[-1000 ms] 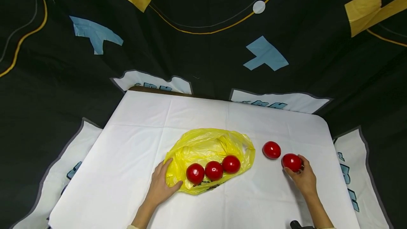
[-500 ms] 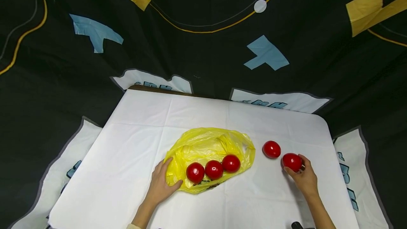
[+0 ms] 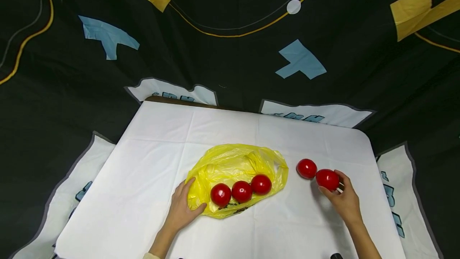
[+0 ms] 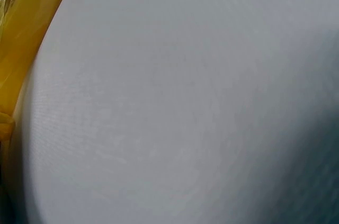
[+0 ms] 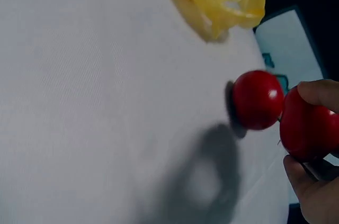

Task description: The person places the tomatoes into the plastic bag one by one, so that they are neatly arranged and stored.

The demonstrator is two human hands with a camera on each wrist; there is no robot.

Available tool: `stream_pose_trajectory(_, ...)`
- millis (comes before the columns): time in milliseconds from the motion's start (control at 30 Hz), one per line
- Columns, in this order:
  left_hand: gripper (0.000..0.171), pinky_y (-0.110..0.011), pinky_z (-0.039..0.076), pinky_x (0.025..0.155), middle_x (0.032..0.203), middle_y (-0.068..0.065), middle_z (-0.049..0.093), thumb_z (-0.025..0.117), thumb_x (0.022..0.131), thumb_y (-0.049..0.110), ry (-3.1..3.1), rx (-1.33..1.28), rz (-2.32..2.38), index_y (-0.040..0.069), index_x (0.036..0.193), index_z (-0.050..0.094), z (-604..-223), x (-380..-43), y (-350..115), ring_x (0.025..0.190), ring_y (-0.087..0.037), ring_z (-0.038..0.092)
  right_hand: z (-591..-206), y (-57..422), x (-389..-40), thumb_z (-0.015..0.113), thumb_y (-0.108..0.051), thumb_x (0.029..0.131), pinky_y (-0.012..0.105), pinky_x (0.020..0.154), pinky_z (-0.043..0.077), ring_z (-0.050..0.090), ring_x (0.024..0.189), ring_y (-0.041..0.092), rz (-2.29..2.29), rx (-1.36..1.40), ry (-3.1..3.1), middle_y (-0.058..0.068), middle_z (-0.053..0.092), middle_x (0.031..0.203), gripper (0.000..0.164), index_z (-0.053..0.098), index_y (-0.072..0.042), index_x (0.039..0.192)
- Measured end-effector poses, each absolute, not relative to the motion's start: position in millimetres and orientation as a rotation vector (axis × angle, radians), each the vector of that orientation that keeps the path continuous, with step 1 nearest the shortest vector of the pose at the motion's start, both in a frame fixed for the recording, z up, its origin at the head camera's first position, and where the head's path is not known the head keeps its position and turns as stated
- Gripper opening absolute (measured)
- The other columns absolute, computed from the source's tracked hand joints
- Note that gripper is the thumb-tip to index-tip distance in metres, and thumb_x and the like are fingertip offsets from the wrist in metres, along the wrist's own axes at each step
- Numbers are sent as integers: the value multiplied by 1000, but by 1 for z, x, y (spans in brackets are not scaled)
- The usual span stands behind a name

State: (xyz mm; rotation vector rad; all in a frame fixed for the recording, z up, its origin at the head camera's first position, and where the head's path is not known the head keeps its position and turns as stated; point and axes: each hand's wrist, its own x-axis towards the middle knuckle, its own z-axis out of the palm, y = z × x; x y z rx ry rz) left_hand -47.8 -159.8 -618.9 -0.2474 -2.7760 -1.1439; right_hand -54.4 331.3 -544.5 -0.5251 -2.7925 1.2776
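Note:
A yellow plastic bag [image 3: 223,157] lies spread with its mouth open on the white table, three tomatoes in it: a left one [image 3: 221,195], a middle one [image 3: 242,192] and a right one [image 3: 261,184]. My left hand [image 3: 182,207] holds the bag's left rim, thumb and fingers set apart along it. Right of the bag, my right hand [image 3: 345,201] grips a tomato [image 3: 327,180] between thumb and fingers, raised above the cloth with its shadow below. Just beyond it another tomato [image 5: 258,100] rests on the table. Only the bag's edge [image 4: 24,38] shows in the left wrist view.
White cloth covers the table [image 3: 154,131], which has rounded far corners. A dark curtain [image 3: 230,67] with taped blue and yellow pieces hangs behind it. A small black object [image 3: 336,256] pokes in at the bottom edge, near the right forearm.
My right hand has lifted its tomato from the table and shifted it slightly up and left, toward the loose one. The left hand and the bag have stayed put.

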Motion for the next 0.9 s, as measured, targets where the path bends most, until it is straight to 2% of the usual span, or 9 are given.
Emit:
stream_pose_trajectory(33,90,-57,28,99,138,-14,39,80,68,35,-2778,-245,-1144,10,143,37,-619,-48,-160,126,-31,36,-535,325,-54,76,-33,80,41,90,50,44,117,44,1314,-529,-2789,27,40,137,87,28,-9,147)
stream_pose_trajectory(100,90,-57,29,99,138,-14,39,80,68,36,-2783,-242,-1143,10,143,37,-619,-47,-160,126,-31,36,-521,316,-53,76,-32,80,24,85,51,44,117,43,1348,-519,-2784,26,41,137,85,29,-6,146)
stream_pose_trajectory(200,90,-57,28,100,138,-15,39,80,68,36,-2786,-238,-1145,10,143,37,-618,-47,-160,126,-32,36,-506,305,-54,76,-29,81,6,76,42,44,117,42,1413,-482,-2781,25,40,137,84,28,-5,146)
stream_pose_trajectory(267,90,-57,28,100,139,-15,39,80,68,36,-2787,-236,-1148,11,143,37,-617,-47,-159,126,-32,36,-501,299,-56,76,-28,81,2,73,38,45,118,41,1442,-450,-2773,24,40,137,84,28,-6,146)
stream_pose_trajectory(400,91,-57,27,100,140,-14,38,80,68,37,-2791,-236,-1145,12,144,36,-617,-47,-159,126,-32,35,-495,287,-61,77,-27,80,10,77,45,46,117,39,1436,-391,-2787,22,42,137,83,30,-8,146)
stream_pose_trajectory(533,91,-56,27,101,141,-14,38,80,68,38,-2796,-232,-1147,14,144,36,-618,-47,-159,127,-31,35,-492,271,-66,78,-27,79,31,86,51,48,116,36,1412,-341,-2814,19,45,135,81,32,-9,144)
stream_pose_trajectory(633,91,-56,27,101,140,-13,38,80,68,38,-2798,-234,-1150,14,144,36,-618,-48,-160,127,-31,35,-491,260,-70,77,-25,79,45,90,49,49,115,34,1420,-297,-2818,17,47,132,78,35,-10,143)
stream_pose_trajectory(733,91,-57,27,101,140,-14,38,80,68,38,-2798,-237,-1152,14,144,35,-618,-48,-160,127,-31,35,-493,249,-75,78,-22,78,49,90,48,50,111,33,1434,-237,-2809,16,50,129,76,37,-10,141)
stream_pose_trajectory(900,91,-56,27,101,140,-14,38,80,68,38,-2800,-234,-1156,14,144,35,-617,-48,-160,127,-31,35,-498,232,-81,81,-17,76,48,89,50,54,109,34,1454,-117,-2799,16,52,127,75,40,-10,139)
